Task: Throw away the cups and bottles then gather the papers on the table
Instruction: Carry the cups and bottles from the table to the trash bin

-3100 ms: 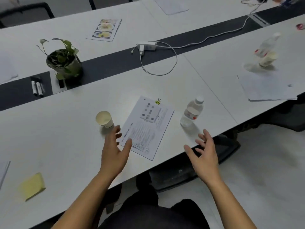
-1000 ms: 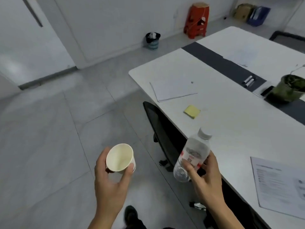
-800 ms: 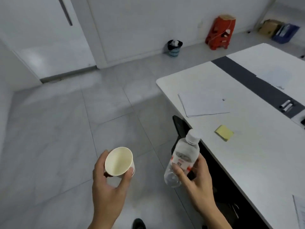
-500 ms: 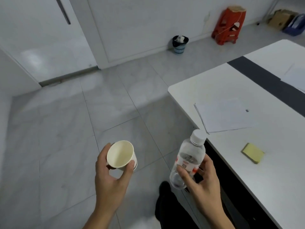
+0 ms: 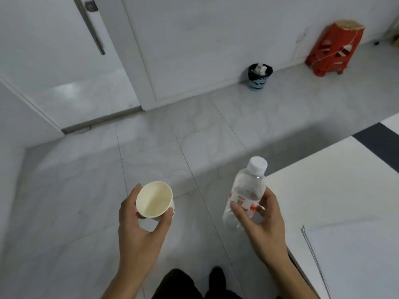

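Note:
My left hand (image 5: 140,231) grips an empty cream paper cup (image 5: 154,199), its mouth tilted toward me. A clear plastic bottle (image 5: 246,195) with a white cap and red-and-white label sits in my right hand (image 5: 262,227), held over the floor beside the table corner. Far ahead, a small blue-and-black waste bin (image 5: 259,77) with rubbish in it stands against the wall. White papers (image 5: 354,255) lie on the white table (image 5: 319,190) at the lower right.
A red plastic stool (image 5: 332,55) stands by the wall right of the bin. A white door (image 5: 49,50) with a long handle is at the upper left. Grey tiled floor stretches between me and the bin. My dark legs show at the bottom edge.
Three seconds ago both hands reached for the cup and bottle on the table. Since then I hold them and have turned and walked along the table; the bin is nearer.

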{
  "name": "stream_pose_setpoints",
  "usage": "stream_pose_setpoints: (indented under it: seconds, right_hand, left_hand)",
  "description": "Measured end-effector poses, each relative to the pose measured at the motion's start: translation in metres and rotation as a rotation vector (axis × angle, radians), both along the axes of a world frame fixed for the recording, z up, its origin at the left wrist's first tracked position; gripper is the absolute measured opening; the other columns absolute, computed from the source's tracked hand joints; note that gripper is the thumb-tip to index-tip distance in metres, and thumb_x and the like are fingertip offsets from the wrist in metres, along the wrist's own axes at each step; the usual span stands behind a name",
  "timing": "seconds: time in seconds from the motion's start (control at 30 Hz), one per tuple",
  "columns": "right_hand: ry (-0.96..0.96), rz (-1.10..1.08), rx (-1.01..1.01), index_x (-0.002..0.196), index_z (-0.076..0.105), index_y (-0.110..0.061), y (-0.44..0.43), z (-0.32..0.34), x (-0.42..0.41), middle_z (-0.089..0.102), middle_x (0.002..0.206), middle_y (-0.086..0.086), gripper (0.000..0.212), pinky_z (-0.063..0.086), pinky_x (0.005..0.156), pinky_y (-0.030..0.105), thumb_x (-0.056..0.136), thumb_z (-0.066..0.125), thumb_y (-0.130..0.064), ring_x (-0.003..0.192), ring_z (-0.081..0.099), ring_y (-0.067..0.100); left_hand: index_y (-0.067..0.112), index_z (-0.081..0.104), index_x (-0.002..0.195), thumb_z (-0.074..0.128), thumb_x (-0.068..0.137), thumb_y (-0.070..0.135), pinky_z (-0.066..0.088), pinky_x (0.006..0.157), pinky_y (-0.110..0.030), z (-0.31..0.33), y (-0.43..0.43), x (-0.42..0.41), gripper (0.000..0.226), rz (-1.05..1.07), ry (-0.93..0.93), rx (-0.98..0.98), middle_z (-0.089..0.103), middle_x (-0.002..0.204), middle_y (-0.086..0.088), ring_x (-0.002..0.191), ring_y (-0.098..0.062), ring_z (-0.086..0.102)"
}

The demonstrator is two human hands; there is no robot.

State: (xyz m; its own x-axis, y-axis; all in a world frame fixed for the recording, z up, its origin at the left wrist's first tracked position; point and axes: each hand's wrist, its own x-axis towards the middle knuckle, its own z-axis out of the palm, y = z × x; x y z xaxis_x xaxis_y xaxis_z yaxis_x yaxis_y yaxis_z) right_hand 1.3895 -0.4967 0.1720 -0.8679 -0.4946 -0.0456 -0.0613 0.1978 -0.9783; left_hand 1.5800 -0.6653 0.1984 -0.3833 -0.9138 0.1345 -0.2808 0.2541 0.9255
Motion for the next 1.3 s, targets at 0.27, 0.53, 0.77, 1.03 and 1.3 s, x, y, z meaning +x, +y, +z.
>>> stream_pose_setpoints:
  seconds: [0.27,0.53,0.77,1.03,1.3]
  right_hand:
    - [0.028,0.021,0.085,0.13,0.052,-0.041,-0.174,-0.02,-0.11,0.064,0.124,-0.016,0.069,0.057,0.089,0.036,0.072,0.088,-0.038,0.107,0.065,0.004]
    - [0.04,-0.229,0.063,0.127,0.052,-0.046,-0.311,0.009,-0.245,0.066,0.121,-0.015,0.069,0.054,0.082,0.031,0.065,0.083,-0.051,0.104,0.066,0.003]
    - [-0.015,-0.486,0.019,0.126,0.053,-0.044,-0.387,-0.014,-0.376,0.067,0.12,-0.015,0.067,0.055,0.083,0.033,0.066,0.083,-0.05,0.102,0.067,0.004]
    - [-0.05,-0.545,0.013,0.122,0.052,-0.052,-0.47,-0.028,-0.602,0.066,0.117,-0.022,0.063,0.055,0.08,0.029,0.068,0.083,-0.05,0.101,0.066,-0.003]
    - [0.008,-0.349,0.066,0.133,0.045,-0.046,-0.594,-0.004,-0.826,0.059,0.127,-0.024,0.075,0.051,0.085,0.021,0.069,0.077,-0.066,0.11,0.062,-0.003]
  left_hand:
    - [0.059,0.041,0.13,0.077,0.06,0.054,0.043,0.079,-0.018,-0.036,-0.171,-0.119,0.079,0.058,0.048,0.105,0.051,0.122,0.032,0.108,-0.003,0.057]
    - [0.039,0.043,0.139,0.078,0.067,0.054,0.044,0.082,-0.02,-0.005,-0.359,-0.311,0.081,-0.2,-0.004,0.068,0.051,0.129,0.019,0.11,-0.012,0.057]
    - [0.051,0.042,0.136,0.072,0.064,0.064,0.041,0.079,-0.002,-0.003,-0.46,-0.511,0.08,-0.438,-0.016,0.015,0.052,0.132,0.019,0.11,-0.004,0.057]
    - [0.046,0.042,0.137,0.081,0.067,0.057,0.042,0.076,-0.01,-0.016,-0.535,-0.727,0.082,-0.463,-0.113,0.101,0.054,0.134,0.013,0.107,-0.014,0.061]
    - [0.034,0.045,0.142,0.08,0.07,0.037,0.049,0.09,-0.034,-0.005,-0.652,-0.904,0.081,-0.34,-0.059,0.099,0.054,0.131,0.016,0.11,-0.021,0.06]
